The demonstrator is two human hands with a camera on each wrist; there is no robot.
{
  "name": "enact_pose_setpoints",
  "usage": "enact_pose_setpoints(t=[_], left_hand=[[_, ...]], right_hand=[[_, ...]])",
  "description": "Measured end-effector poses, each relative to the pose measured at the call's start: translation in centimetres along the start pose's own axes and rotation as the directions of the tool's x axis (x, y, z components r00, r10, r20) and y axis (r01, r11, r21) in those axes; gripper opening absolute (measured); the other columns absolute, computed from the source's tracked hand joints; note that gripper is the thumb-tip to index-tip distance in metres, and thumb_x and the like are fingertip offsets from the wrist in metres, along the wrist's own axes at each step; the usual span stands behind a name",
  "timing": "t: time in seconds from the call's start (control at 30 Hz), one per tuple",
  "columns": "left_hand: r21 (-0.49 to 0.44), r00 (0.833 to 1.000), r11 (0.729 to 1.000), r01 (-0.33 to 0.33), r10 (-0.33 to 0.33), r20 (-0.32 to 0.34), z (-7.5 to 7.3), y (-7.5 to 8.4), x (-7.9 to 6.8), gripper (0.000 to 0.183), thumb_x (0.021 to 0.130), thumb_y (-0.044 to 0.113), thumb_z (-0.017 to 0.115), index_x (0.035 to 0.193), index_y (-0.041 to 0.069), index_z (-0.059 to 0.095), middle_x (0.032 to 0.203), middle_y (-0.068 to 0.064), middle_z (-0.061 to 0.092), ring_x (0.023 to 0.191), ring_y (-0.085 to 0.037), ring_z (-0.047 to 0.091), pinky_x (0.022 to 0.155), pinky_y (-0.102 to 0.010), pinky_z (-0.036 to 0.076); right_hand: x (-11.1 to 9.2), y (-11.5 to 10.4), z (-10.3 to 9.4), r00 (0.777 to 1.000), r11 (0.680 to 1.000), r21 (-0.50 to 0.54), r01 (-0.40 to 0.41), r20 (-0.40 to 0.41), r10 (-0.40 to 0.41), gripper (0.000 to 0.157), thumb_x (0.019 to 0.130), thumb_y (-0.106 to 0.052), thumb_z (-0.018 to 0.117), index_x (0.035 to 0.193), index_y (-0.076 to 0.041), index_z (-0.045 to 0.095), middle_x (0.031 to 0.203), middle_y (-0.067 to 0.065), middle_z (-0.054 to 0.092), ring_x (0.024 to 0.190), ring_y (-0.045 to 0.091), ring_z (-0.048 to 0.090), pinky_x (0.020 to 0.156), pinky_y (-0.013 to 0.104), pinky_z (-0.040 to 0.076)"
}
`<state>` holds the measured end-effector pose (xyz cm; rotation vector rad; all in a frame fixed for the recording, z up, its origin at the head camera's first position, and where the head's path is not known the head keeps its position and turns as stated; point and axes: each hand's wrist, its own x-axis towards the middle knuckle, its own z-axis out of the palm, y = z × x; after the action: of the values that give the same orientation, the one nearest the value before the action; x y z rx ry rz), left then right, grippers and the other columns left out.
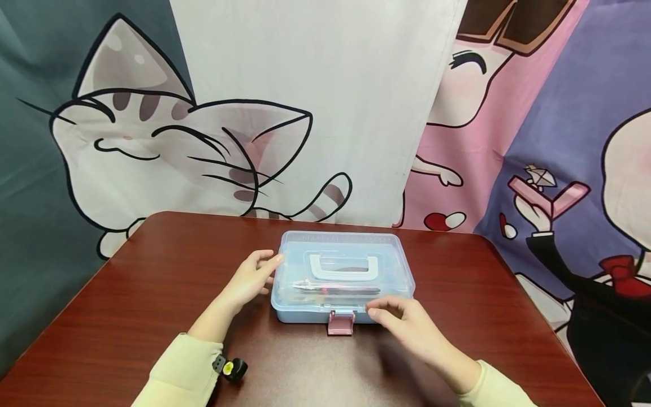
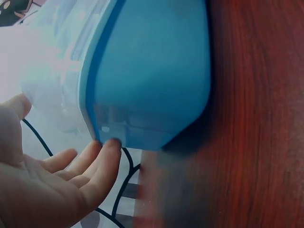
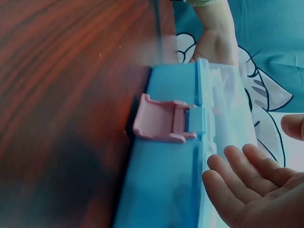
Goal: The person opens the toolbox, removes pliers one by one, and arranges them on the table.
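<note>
A light-blue plastic case (image 1: 300, 315) with a see-through lid (image 1: 295, 243) and a white handle (image 1: 343, 275) lies flat on the table. Through the lid, thin pen-like items (image 1: 335, 290) show. At the front, the pink latch (image 3: 159, 118) hangs swung down, while the lid lies over the base. My left hand (image 1: 254, 274) is at the case's left side, its thumb by the lid and loosely bent fingertips at the rim in the left wrist view. Over the front right edge, my right hand (image 1: 407, 323) has its fingers loosely bent near the lid's rim; contact is hard to tell.
The dark red wooden table (image 1: 152, 316) has rounded far corners. Right behind it hangs a cloth backdrop (image 1: 325, 113) with cartoon figures. A small black device (image 1: 233, 368) with a yellow spot sits at the left sleeve.
</note>
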<state>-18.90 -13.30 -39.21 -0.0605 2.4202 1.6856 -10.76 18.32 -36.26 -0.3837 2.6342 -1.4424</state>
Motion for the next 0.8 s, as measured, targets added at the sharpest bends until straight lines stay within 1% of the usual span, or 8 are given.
enact_pose_setpoints(t=[0.23,0.37,0.43,0.5,0.57,0.7,0.77,0.8], left_hand=[[0.094,0.987,0.985,-0.142,0.148,-0.058,0.5,0.4,-0.7,0.059,0.095,0.046,0.050,0.139,0.007,0.040,0.127,-0.017,0.058,0.107,-0.027,0.059,0.087,-0.040,0.052],[0.149,0.984,0.975,-0.166,0.174,-0.045,0.6,0.4,-1.4,0.061,0.093,0.046,0.053,0.139,0.008,0.040,0.132,-0.013,0.055,0.114,-0.027,0.056,0.092,-0.042,0.050],[0.165,0.983,0.971,-0.176,0.183,-0.028,0.6,0.3,-1.7,0.064,0.091,0.047,0.056,0.141,0.010,0.039,0.135,-0.012,0.052,0.118,-0.027,0.054,0.094,-0.043,0.049],[0.172,0.980,0.965,-0.196,0.199,-0.004,0.6,0.2,-2.1,0.068,0.090,0.046,0.059,0.142,0.010,0.036,0.138,-0.012,0.049,0.123,-0.028,0.051,0.098,-0.046,0.047],[0.186,0.973,0.956,-0.228,0.228,0.019,0.6,0.1,-2.3,0.073,0.088,0.046,0.062,0.144,0.010,0.034,0.142,-0.013,0.045,0.126,-0.029,0.048,0.101,-0.048,0.044],[0.235,0.957,0.928,-0.290,0.287,0.050,0.7,-0.1,-2.8,0.087,0.081,0.046,0.070,0.148,0.009,0.027,0.145,-0.013,0.041,0.129,-0.030,0.046,0.104,-0.052,0.040],[0.267,0.947,0.909,-0.319,0.314,0.062,0.8,-0.2,-3.0,0.096,0.077,0.048,0.074,0.149,0.009,0.025,0.145,-0.012,0.041,0.129,-0.029,0.046,0.103,-0.053,0.040],[0.279,0.943,0.901,-0.332,0.327,0.066,0.8,-0.3,-3.1,0.100,0.074,0.048,0.076,0.149,0.008,0.023,0.144,-0.012,0.042,0.129,-0.029,0.046,0.103,-0.053,0.040]], right_hand=[[0.1,-0.4,-1.0,0.997,0.999,-0.027,0.029,-0.071,-0.031,0.023,0.088,-0.023,0.065,0.104,-0.007,0.070,0.100,0.004,0.071,0.084,0.001,0.061,0.073,0.018,0.051],[0.1,-0.3,-1.4,0.987,0.995,-0.045,0.089,-0.129,-0.095,0.020,0.088,-0.019,0.065,0.104,-0.007,0.070,0.099,0.005,0.072,0.083,0.001,0.063,0.073,0.020,0.054],[0.1,-0.2,-1.6,0.973,0.987,-0.062,0.149,-0.170,-0.157,0.018,0.088,-0.015,0.065,0.103,-0.006,0.070,0.098,0.006,0.072,0.082,0.000,0.064,0.071,0.021,0.055],[0.0,-0.1,-1.7,0.950,0.974,-0.084,0.210,-0.219,-0.224,0.016,0.087,-0.010,0.066,0.101,-0.006,0.071,0.094,0.006,0.073,0.079,0.000,0.064,0.067,0.022,0.056],[0.1,0.1,-1.9,0.917,0.955,-0.123,0.270,-0.271,-0.294,0.016,0.085,-0.006,0.067,0.100,-0.008,0.071,0.091,0.005,0.073,0.076,-0.001,0.063,0.063,0.020,0.055],[0.5,0.6,-2.3,0.822,0.893,-0.245,0.377,-0.357,-0.444,0.026,0.075,0.001,0.074,0.098,-0.010,0.072,0.087,0.005,0.071,0.071,-0.002,0.061,0.059,0.014,0.052],[0.8,1.0,-2.5,0.773,0.859,-0.318,0.400,-0.387,-0.503,0.031,0.070,0.002,0.078,0.098,-0.010,0.072,0.085,0.005,0.070,0.069,-0.001,0.059,0.059,0.012,0.050],[0.9,1.2,-2.7,0.758,0.849,-0.348,0.399,-0.396,-0.518,0.033,0.068,0.001,0.079,0.098,-0.009,0.071,0.085,0.005,0.069,0.068,0.000,0.059,0.059,0.011,0.049]])
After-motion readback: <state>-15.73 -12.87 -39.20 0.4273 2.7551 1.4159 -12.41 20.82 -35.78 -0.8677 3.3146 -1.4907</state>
